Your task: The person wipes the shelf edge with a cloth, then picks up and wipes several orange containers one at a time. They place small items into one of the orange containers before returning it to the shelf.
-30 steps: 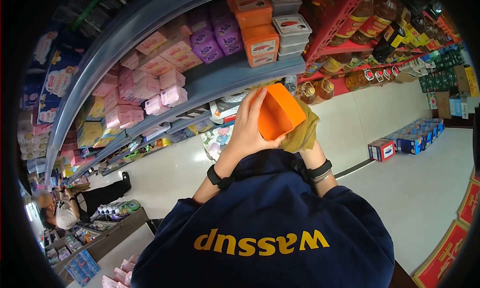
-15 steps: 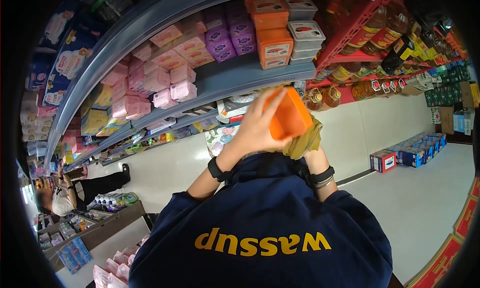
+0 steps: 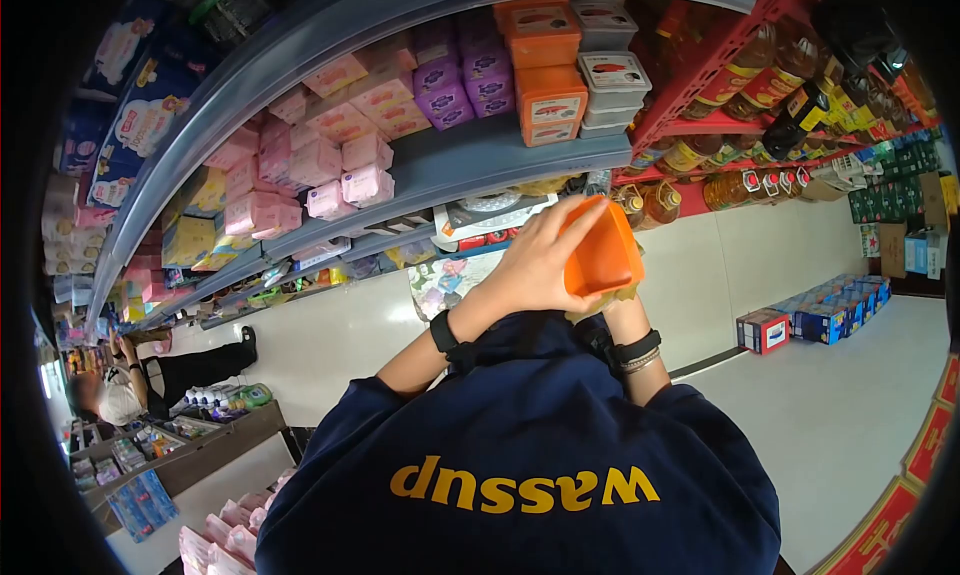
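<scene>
In the head view, the left hand [image 3: 540,260] is gripping an orange box [image 3: 625,240], its fingers spreading over the rim and its thumb lying along the lower edge. The box is sitting in the air beyond the collar of the navy shirt [image 3: 520,425], near the grey shelf [image 3: 470,165]. It is tilting, its open mouth showing smooth, plain walls, rounded corners and a deeper orange-red inside. An olive-yellow cloth [image 3: 626,293] is peeking out below it. The right hand [image 3: 624,317] is mostly hiding behind the box and cloth, so I cannot tell how its fingers are closing. On the shelf, labelled orange boxes [image 3: 552,105] are standing stacked beside clear containers [image 3: 613,75].
</scene>
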The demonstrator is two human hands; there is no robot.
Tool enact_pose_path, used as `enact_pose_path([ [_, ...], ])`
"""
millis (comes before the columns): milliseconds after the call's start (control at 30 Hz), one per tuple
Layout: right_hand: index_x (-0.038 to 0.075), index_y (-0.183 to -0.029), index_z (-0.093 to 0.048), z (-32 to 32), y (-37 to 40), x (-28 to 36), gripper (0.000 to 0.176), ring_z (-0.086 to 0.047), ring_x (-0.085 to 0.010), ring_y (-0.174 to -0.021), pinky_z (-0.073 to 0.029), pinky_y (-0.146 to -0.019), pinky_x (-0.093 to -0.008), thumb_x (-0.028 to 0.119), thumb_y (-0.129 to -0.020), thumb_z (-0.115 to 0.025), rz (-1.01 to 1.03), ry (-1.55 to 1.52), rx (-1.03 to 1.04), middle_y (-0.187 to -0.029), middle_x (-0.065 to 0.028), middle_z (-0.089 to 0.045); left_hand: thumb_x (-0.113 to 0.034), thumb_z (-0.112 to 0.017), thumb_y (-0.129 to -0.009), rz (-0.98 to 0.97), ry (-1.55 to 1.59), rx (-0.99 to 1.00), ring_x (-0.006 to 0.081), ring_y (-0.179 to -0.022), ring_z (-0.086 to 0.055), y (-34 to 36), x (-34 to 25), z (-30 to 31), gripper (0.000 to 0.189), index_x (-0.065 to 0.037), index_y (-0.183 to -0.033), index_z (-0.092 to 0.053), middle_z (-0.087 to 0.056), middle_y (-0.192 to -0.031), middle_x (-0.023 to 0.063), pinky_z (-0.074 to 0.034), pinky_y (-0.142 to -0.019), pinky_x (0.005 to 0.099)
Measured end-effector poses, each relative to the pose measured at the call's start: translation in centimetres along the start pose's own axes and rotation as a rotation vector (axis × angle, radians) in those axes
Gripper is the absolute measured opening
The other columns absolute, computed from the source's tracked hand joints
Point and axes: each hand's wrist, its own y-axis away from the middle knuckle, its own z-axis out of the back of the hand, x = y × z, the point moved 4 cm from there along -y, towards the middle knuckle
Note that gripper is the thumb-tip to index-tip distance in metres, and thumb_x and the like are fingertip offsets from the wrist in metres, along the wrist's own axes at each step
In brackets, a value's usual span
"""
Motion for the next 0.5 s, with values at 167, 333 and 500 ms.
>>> enact_pose_path([
  [167,0.008,-0.131,-0.039,-1.5,-0.1,0.2,0.047,-0.049,-0.0209,-0.114,-0.044,-0.093,-0.0344,0.023,-0.088,-0.053,-0.027,0.33,-0.147,-0.125,-0.0094,-0.049,-0.032,-0.078,-0.054,0.076,-0.09,-0.055,0.0383,-0.117,-0.04,-0.2,1.7,0.8,0.101,-0.008,-0.138,-0.028,-0.034,-0.131,0.0187,-0.037,-0.096,0.0438],
  [333,0.007,-0.125,-0.046,1.4,-0.1,-1.0,0.049,-0.053,-0.0216,-0.107,-0.045,-0.087,-0.0338,0.025,-0.082,-0.059,-0.413,0.547,-0.249,-0.116,-0.0093,-0.055,-0.031,-0.077,-0.058,0.242,-0.161,-0.07,0.0382,-0.12,-0.038,-0.5,5.2,1.3,0.102,-0.008,-0.14,-0.021,-0.034,-0.13,0.0212,-0.036,-0.099,0.0426],
  [500,0.005,-0.114,-0.051,6.1,-0.1,-1.5,0.045,-0.052,-0.0247,-0.079,-0.045,-0.07,-0.0324,0.036,-0.081,-0.055,-0.02,1.318,-0.027,-0.096,-0.0101,-0.055,-0.04,-0.075,-0.061,0.56,-0.045,-0.202,0.0401,-0.116,-0.042,1.8,12.6,3.6,0.1,-0.001,-0.137,-0.024,-0.037,-0.125,0.0255,-0.038,-0.096,0.0406],
])
